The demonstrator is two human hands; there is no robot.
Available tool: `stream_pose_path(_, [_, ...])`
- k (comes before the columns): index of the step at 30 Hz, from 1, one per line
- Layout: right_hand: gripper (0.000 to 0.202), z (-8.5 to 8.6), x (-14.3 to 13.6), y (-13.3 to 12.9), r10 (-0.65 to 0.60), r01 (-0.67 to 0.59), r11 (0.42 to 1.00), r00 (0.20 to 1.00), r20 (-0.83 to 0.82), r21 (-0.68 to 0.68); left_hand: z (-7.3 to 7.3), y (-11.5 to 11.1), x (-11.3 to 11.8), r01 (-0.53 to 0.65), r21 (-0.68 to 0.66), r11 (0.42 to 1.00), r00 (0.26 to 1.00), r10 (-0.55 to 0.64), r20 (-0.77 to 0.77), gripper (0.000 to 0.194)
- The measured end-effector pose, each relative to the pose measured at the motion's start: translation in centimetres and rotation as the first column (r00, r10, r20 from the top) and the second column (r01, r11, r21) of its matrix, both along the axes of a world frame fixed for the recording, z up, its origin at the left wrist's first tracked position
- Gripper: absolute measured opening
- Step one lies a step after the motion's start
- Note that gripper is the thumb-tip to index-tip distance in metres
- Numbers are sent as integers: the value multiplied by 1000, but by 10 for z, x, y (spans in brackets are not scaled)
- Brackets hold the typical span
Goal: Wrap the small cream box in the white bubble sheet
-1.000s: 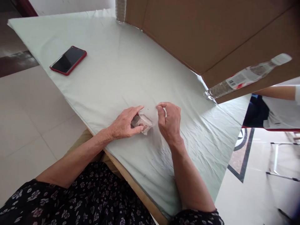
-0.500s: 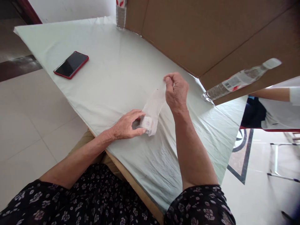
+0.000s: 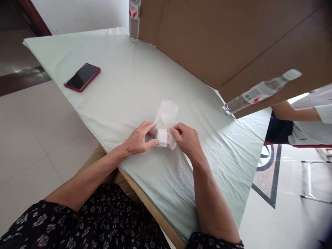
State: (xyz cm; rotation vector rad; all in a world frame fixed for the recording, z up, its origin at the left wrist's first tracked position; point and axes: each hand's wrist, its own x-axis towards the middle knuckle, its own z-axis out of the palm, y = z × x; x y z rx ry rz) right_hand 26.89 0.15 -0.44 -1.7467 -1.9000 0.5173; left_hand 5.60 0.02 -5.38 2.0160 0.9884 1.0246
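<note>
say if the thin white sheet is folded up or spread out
Partly spread: the thin white sheet extends beyond the left hand and right hand; its near end looks bunched.

Right hand [image 3: 187, 141] lowered, wrapper flap [image 3: 168, 110] seemingly loose

No legible text, bottle labels [image 3: 258, 93] included

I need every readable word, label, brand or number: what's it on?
No text is legible.
Clear plastic bottle at right: barcoded white label, too small to read.
Clear plastic bottle at top: red-white label, too blurred.
Small white packet: no legible print.
</note>
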Motion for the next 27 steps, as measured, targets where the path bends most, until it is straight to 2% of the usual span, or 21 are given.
stream_pose_path(3, [19,-9,13,0,-133,137,991,957,-258,-2,-1,3,-2,-66,-1,998,998,66,15,48])
stream_pose_path(5, [19,-18,22,0,-207,181,978,888,-411,-102,-2,5,-3,-138,-31,990,990,138,18,45])
stream_pose_path(7, [18,-27,30,1,-270,190,959,841,-468,-212,-4,6,-4,-200,-32,979,980,200,7,45])
stream_pose_path(9, [17,-36,34,3,-280,188,954,841,-463,-235,-6,7,-5,-236,33,971,972,236,9,48])
stream_pose_path(13, [21,-48,30,6,-212,218,975,892,-400,-32,-7,3,1,-231,249,941,971,240,-4,57])
stream_pose_path(17, [34,-56,22,3,-190,236,965,929,-316,113,-7,-4,12,-78,485,871,974,171,-150,56])
stream_pose_path(19, [35,-59,22,1,-170,216,967,940,-296,131,-7,-6,16,13,510,860,966,121,-228,51])
stream_pose_path(21, [34,-60,23,-1,-153,199,971,945,-290,135,-7,-5,16,15,476,879,953,131,-272,45])
stream_pose_path(24, [38,-59,24,-1,-144,188,972,951,-275,141,-6,-2,10,-158,416,896,920,286,-267,41])
stream_pose_path(27, [52,-57,26,-1,-165,210,965,952,-258,160,-7,-2,0,-415,369,832,818,519,-248,43])
